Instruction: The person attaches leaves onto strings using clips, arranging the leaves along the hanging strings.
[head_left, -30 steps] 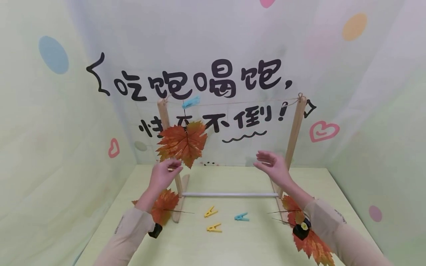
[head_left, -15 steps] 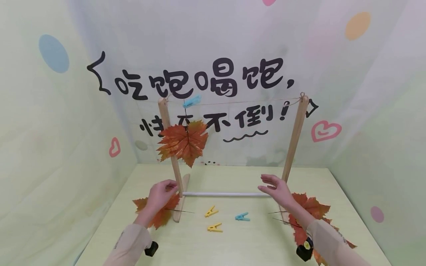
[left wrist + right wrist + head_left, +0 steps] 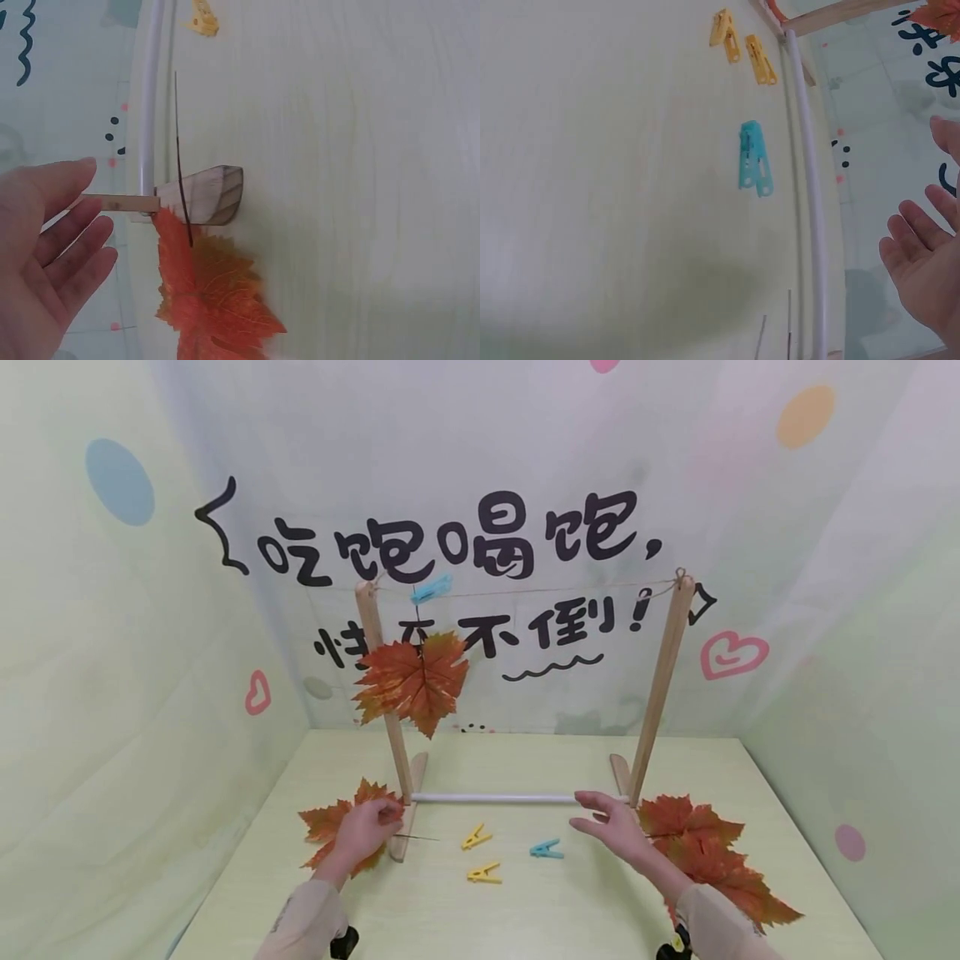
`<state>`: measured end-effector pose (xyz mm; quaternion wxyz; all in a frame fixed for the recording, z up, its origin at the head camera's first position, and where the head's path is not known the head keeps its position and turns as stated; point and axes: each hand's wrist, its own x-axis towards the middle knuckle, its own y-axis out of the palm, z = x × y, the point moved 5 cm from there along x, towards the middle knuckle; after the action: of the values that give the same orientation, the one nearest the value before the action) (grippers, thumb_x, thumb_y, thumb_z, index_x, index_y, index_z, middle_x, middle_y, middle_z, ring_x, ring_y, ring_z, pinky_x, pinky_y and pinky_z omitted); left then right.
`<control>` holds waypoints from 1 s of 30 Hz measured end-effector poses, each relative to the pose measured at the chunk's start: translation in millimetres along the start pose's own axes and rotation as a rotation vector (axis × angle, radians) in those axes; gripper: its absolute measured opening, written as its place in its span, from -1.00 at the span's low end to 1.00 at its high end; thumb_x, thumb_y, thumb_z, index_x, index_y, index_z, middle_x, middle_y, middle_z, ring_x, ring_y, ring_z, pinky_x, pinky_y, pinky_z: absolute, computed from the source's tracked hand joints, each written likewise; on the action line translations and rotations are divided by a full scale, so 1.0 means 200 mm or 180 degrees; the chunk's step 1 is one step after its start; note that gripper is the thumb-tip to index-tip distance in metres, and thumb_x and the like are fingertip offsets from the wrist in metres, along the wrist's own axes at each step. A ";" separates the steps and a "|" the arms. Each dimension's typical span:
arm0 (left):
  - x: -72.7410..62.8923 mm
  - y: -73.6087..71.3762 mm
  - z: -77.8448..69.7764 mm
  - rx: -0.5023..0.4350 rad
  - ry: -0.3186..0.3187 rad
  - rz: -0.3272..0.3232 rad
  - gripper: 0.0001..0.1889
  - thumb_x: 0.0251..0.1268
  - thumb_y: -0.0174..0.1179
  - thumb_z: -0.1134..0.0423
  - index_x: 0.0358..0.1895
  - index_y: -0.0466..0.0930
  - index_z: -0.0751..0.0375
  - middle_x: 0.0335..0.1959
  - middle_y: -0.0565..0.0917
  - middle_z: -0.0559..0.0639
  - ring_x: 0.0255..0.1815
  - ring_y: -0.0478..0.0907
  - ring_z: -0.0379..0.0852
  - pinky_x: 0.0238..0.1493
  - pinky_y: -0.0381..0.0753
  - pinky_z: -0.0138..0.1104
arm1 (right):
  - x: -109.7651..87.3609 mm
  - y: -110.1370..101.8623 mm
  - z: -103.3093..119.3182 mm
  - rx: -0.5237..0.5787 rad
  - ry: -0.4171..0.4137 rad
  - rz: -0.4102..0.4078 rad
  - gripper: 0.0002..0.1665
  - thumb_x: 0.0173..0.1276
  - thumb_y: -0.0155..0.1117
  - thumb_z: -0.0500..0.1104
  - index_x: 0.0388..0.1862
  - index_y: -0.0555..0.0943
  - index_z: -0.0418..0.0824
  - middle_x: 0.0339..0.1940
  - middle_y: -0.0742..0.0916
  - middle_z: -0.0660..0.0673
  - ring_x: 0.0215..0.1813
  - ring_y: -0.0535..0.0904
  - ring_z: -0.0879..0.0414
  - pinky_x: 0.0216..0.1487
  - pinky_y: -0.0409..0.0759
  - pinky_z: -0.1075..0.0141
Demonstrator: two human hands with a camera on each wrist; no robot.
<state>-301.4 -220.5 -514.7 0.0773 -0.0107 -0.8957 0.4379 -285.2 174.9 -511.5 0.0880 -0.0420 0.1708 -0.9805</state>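
Observation:
My left hand (image 3: 366, 833), fingers loosely bent and holding nothing, is over an orange-red artificial maple leaf (image 3: 322, 828) at the frame's left foot. In the left wrist view, the leaf's thin dark stem (image 3: 180, 165) crosses the wooden foot (image 3: 214, 195). My right hand (image 3: 617, 833) has its fingers spread, nothing in them, left of several overlapping maple leaves (image 3: 720, 868). Between the hands lie two yellow clothespins (image 3: 476, 837) and a blue clothespin (image 3: 546, 849). Another maple leaf (image 3: 412, 681) hangs by its stem from a blue clothespin (image 3: 432, 590) on the string (image 3: 540, 591).
Two wooden posts (image 3: 660, 693) hold the string at their tops. A white rod (image 3: 495, 798) joins them low down, close above the pale table (image 3: 525, 927). Behind stands a printed cloth backdrop (image 3: 480, 435) with black lettering.
Both hands have come down from beside the posts toward the table. My left hand is now over the left leaf, and my right hand has moved down and slightly inward. The hanging leaf stays put.

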 end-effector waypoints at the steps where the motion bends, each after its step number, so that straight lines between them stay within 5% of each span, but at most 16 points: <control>1: -0.01 0.02 0.01 0.0061 -0.0004 0.0038 -0.77 0.00 0.32 0.34 -0.21 0.63 0.26 -0.33 0.67 0.01 -0.29 0.58 -0.05 -0.26 0.56 -0.19 | -0.01 0.02 -0.02 -0.0036 -0.0009 -0.0003 -0.42 0.15 0.33 -0.15 0.13 0.44 -0.33 0.13 0.53 -0.29 0.19 0.39 -0.17 0.21 0.31 0.00; 12: -0.02 0.11 0.05 0.0133 0.0008 0.0299 -0.75 -0.07 0.32 0.45 -0.22 0.61 0.33 -0.32 0.64 0.08 -0.32 0.53 -0.06 -0.26 0.56 -0.17 | -0.05 0.19 -0.18 -0.0058 -0.0100 0.0072 -0.41 0.07 0.37 -0.28 0.07 0.43 -0.47 0.06 0.55 -0.39 0.13 0.41 -0.25 0.14 0.34 -0.08; 30: 0.00 0.15 0.08 0.0388 -0.0063 0.0400 -0.81 -0.12 0.28 0.47 -0.33 0.63 0.24 -0.46 0.59 -0.07 -0.46 0.41 -0.18 -0.38 0.50 -0.28 | -0.03 0.25 -0.28 -0.0557 -0.0298 0.0046 -0.43 -0.01 0.43 -0.21 0.00 0.51 -0.43 -0.03 0.62 -0.32 0.05 0.49 -0.20 0.04 0.45 0.02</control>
<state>-305.9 -213.7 -547.4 0.0414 -0.0579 -0.8656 0.4957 -277.2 148.4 -582.2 0.0989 -0.0941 0.2518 -0.9581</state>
